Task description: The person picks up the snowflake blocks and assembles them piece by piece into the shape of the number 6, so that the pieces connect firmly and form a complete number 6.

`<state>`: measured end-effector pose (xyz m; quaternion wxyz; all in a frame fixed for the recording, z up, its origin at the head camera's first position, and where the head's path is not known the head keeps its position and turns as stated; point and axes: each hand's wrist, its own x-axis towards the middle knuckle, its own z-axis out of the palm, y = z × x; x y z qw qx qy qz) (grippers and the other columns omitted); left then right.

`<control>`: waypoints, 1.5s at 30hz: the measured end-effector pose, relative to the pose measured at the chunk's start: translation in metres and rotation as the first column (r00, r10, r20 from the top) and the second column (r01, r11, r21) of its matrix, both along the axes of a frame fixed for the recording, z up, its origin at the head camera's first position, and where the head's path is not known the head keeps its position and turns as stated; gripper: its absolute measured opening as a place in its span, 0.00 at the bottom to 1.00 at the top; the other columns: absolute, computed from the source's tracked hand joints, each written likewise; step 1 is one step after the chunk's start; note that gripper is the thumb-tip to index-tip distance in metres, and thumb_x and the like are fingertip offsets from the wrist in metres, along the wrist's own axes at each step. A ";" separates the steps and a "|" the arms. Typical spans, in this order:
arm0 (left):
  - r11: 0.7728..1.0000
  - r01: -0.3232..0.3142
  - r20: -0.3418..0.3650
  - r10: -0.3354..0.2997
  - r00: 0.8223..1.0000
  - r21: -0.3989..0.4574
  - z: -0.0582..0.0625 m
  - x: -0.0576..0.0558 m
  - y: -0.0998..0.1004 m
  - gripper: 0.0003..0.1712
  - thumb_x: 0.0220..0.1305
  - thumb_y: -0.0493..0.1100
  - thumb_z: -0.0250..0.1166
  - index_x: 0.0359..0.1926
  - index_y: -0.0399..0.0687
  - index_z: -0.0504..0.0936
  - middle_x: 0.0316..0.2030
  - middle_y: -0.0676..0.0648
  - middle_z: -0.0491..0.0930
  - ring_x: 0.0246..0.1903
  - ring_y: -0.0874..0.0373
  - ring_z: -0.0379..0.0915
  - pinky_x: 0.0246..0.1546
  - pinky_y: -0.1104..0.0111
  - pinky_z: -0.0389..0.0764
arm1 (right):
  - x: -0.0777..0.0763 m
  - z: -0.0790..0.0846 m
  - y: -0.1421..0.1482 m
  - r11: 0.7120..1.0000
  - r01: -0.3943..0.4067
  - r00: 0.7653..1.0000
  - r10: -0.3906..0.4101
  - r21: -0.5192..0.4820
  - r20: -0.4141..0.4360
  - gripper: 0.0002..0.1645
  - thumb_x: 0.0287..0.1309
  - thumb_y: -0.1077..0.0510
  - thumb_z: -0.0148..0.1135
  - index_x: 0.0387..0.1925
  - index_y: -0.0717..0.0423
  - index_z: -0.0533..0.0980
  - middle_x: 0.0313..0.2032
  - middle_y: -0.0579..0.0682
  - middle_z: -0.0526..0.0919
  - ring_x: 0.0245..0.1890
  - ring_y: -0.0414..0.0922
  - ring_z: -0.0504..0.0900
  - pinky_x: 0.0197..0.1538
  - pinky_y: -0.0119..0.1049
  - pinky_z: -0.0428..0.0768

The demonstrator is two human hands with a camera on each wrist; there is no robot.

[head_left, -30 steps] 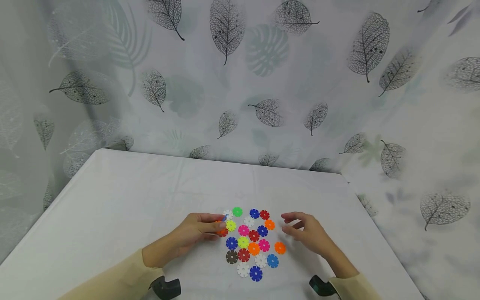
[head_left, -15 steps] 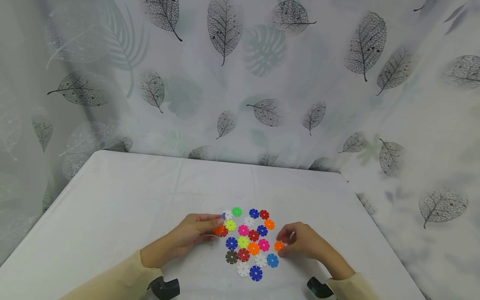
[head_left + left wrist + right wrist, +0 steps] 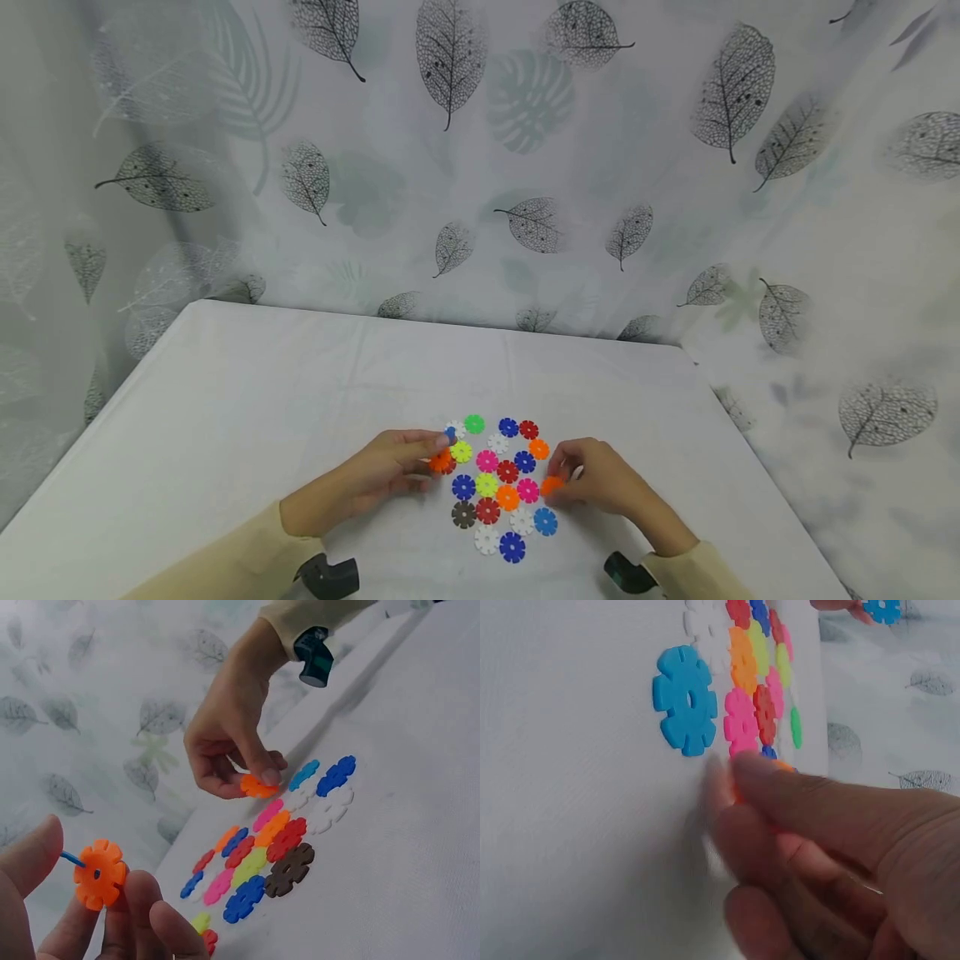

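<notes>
My left hand (image 3: 386,471) pinches a notched orange plastic disc (image 3: 109,889) that is slotted together with a blue disc (image 3: 72,859). In the left wrist view the blue one is edge-on near the thumb; its flat face shows in the right wrist view. My right hand (image 3: 596,479) pinches another orange disc (image 3: 255,786) between thumb and fingers, at the right side of the spread of discs. The fingers partly cover it in the right wrist view. Just beside that hand lie a pink disc (image 3: 528,491) and a light blue disc (image 3: 684,701).
Several more flower-shaped discs lie flat between the hands, among them a green disc (image 3: 474,424), a brown disc (image 3: 463,514) and a dark blue disc (image 3: 512,547). They rest on a white-covered table (image 3: 300,375). A leaf-print curtain (image 3: 480,167) hangs behind it.
The right hand has come down to the orange disc at the right, taken it between thumb and fingers, and moved it slightly left. The left hand keeps its joined discs nearly in place.
</notes>
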<state>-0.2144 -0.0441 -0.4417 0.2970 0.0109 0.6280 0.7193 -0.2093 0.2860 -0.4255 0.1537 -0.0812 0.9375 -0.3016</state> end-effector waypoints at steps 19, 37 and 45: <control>0.991 0.103 0.008 -0.104 0.995 0.088 0.004 0.002 0.001 0.28 0.68 0.48 0.69 0.63 0.36 0.79 0.41 0.47 0.86 0.42 0.54 0.80 0.43 0.64 0.82 | -0.009 0.013 -0.042 0.889 -0.038 0.999 0.040 -0.455 -0.007 0.17 0.65 0.52 0.68 0.49 0.60 0.82 0.36 0.52 0.89 0.37 0.52 0.89 0.34 0.40 0.86; 0.989 0.112 0.021 -0.114 0.993 0.097 0.001 0.004 0.005 0.27 0.69 0.48 0.68 0.62 0.36 0.79 0.37 0.49 0.85 0.39 0.54 0.79 0.39 0.67 0.81 | -0.009 0.022 -0.073 0.846 -0.024 1.000 0.021 -0.533 -0.011 0.20 0.65 0.50 0.69 0.52 0.56 0.82 0.35 0.52 0.89 0.38 0.52 0.89 0.38 0.61 0.83; 0.990 0.108 0.015 -0.109 0.994 0.093 0.002 0.005 0.005 0.27 0.68 0.47 0.69 0.62 0.37 0.80 0.37 0.48 0.85 0.38 0.55 0.78 0.38 0.68 0.81 | -0.008 0.023 -0.076 0.838 -0.020 1.000 0.028 -0.545 0.006 0.19 0.64 0.50 0.70 0.51 0.56 0.83 0.35 0.52 0.89 0.38 0.54 0.89 0.38 0.64 0.82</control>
